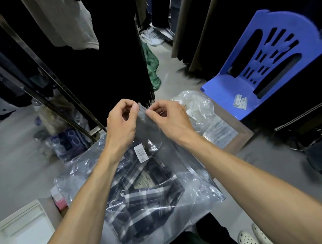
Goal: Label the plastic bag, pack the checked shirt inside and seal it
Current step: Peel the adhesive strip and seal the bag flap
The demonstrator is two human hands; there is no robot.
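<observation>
Both hands' fingers (135, 107) pinch the plastic bag (197, 185) top edge; checked shirt (144, 198) inside

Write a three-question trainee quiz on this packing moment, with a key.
1. True or false: the checked shirt is already inside the plastic bag.
2. Which hands pinch the bag's top edge? A) left hand only B) right hand only C) both
3. Fill in: the white barcode label sits on the ____.

Key: 1 true; 2 C; 3 bag
</observation>
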